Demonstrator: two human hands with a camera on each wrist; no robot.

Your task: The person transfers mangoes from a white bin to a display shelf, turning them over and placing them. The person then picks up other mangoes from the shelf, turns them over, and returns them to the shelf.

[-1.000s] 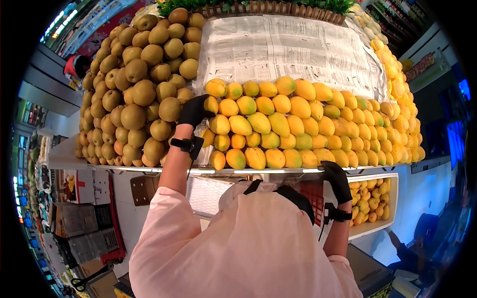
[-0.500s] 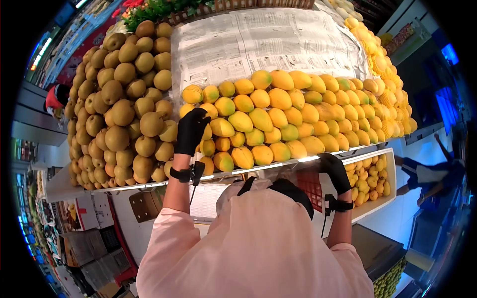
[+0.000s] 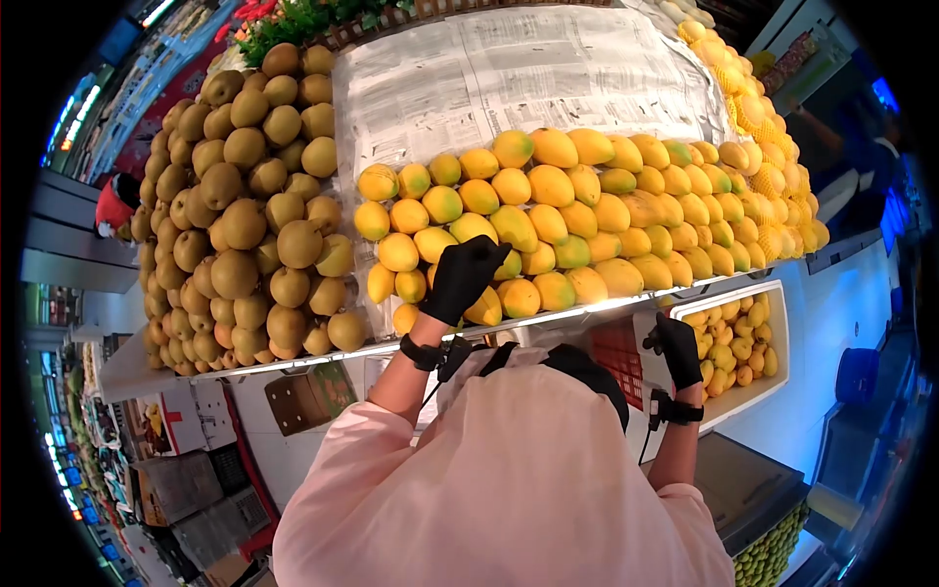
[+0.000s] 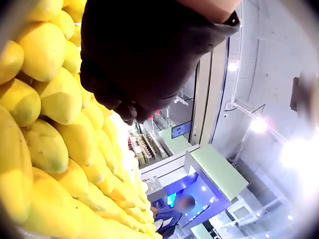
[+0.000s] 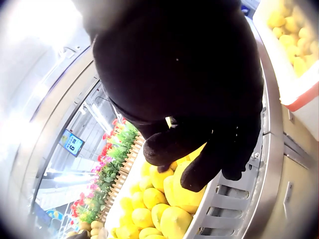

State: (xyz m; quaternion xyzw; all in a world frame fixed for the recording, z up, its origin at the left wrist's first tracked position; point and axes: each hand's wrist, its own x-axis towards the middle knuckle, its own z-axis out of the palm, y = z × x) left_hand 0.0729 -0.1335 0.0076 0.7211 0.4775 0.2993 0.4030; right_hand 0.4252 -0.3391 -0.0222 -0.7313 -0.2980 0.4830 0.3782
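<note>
My left hand [image 3: 462, 281], in a black glove, hovers over the front rows of yellow-green mangoes [image 3: 553, 223] in the head view. Its fingers are bent, and no fruit shows in them; the palm is hidden. In the left wrist view the gloved hand [image 4: 142, 59] overlaps the sloping bank of mangoes [image 4: 52, 97]. Also black-gloved, my right hand [image 3: 677, 350] hangs beside the display's front edge, left of a white box [image 3: 780, 328] of mangoes. Its fingers [image 5: 202, 169] droop loosely with nothing in them in the right wrist view.
Brown round pears [image 3: 235, 225] are heaped to the left. Newspaper [image 3: 518, 73] covers the slope behind the mangoes, below a small wooden fence [image 3: 391, 18]. Net-wrapped fruit [image 3: 773, 176] lines the right side. Under the display stand a red crate [image 3: 616, 362] and a cardboard box [image 3: 293, 403].
My left hand has left the mango at the left end of a row and moved right and toward me. The right hand has shifted slightly down beside the white box.
</note>
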